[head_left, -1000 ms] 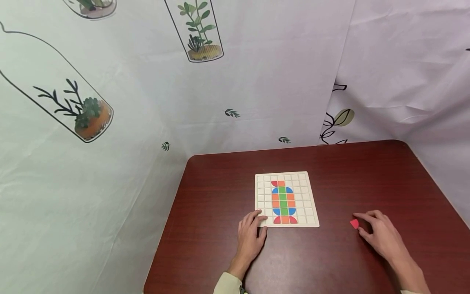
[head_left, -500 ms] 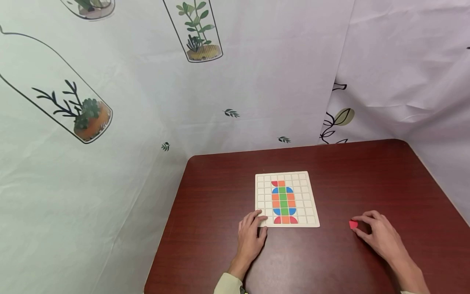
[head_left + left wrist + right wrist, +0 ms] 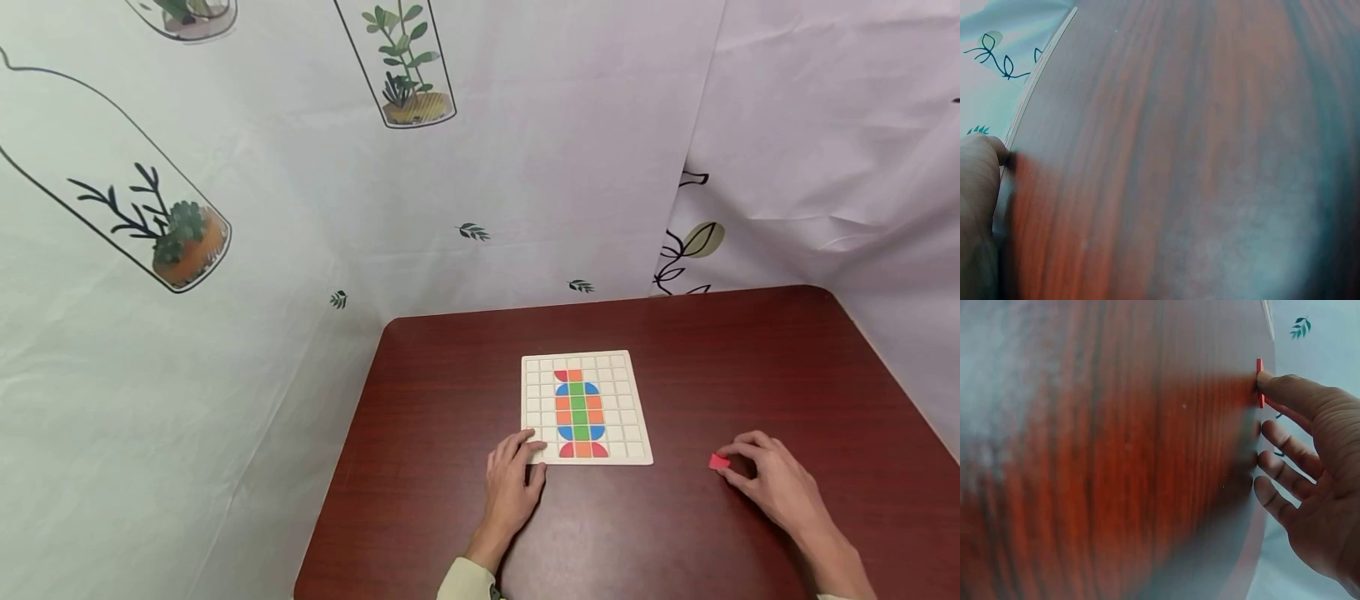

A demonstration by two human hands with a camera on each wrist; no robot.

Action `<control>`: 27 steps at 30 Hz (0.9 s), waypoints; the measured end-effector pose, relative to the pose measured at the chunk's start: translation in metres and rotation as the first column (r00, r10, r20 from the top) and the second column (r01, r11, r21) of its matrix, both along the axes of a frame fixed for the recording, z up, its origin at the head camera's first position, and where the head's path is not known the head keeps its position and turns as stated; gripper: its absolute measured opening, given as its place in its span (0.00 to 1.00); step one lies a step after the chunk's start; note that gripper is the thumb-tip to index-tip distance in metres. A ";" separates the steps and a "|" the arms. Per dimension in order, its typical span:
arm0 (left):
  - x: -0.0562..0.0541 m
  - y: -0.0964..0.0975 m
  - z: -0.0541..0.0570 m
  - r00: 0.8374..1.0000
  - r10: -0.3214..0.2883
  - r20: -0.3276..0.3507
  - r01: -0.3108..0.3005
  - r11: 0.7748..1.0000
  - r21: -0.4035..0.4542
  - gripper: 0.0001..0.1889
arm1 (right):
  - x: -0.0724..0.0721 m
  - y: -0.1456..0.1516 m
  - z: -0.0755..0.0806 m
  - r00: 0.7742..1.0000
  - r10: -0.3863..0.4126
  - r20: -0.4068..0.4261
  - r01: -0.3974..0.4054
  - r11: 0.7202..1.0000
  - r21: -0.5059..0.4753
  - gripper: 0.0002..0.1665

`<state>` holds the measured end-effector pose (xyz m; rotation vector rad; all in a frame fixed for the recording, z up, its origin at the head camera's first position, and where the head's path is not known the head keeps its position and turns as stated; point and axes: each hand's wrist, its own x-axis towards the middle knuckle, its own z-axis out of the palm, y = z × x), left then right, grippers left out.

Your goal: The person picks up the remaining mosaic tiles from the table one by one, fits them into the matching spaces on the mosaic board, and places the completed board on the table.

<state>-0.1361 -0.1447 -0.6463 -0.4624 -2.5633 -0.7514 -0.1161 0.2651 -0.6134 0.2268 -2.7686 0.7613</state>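
Observation:
A cream pegless grid board (image 3: 626,417) lies on the table, bearing red, orange, blue and green tiles in a candy-like pattern (image 3: 578,408). On its near left corner rests my left hand (image 3: 512,479), with the fingers loosely extended over the edge. To the right of the board, my right hand (image 3: 780,483) pinches a small red tile (image 3: 717,462) between thumb and index finger. The right wrist view shows that tile edge-on as a thin red strip (image 3: 1260,364) at the thumb tip, while the other fingers are spread. Only part of the left hand (image 3: 977,194) appears in the left wrist view.
Dark red-brown wood makes up the tabletop (image 3: 600,533), with rounded far corners. Behind it and to the left hangs a pale cloth (image 3: 525,183) printed with plants and jars. The board's pattern includes one red tile (image 3: 561,376) at the upper left.
The red tile has turned in the right fingers and shifted slightly left; the right thumb and index finger have closed in on it. The left hand and the board stay put.

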 end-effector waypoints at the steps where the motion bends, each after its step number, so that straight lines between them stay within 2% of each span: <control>1: 0.000 0.000 0.000 1.000 0.000 0.001 0.000 1.000 0.001 0.17 | 0.000 0.000 -0.001 1.000 0.001 -0.011 -0.001 1.000 -0.004 0.17; 6: 0.000 0.001 0.001 1.000 -0.009 0.007 0.009 1.000 0.005 0.17 | 0.001 -0.002 -0.004 0.999 -0.002 -0.044 0.001 1.000 -0.014 0.18; 11: -0.001 0.000 0.001 1.000 -0.008 0.008 0.008 1.000 0.007 0.16 | -0.001 -0.007 -0.001 1.000 0.001 -0.002 -0.001 1.000 -0.025 0.18; 16: -0.002 -0.001 0.002 1.000 -0.007 0.000 0.007 1.000 0.008 0.16 | 0.001 -0.027 0.001 0.999 0.039 -0.002 -0.039 0.998 -0.039 0.23; 21: -0.002 0.000 0.002 1.000 -0.009 0.003 0.009 1.000 0.003 0.16 | -0.001 -0.044 0.000 0.999 0.038 -0.027 -0.038 0.999 -0.013 0.25; 27: 0.000 0.000 0.002 1.000 -0.005 0.003 0.005 1.000 0.006 0.16 | -0.002 -0.053 -0.002 0.995 0.021 -0.094 -0.020 1.000 0.010 0.21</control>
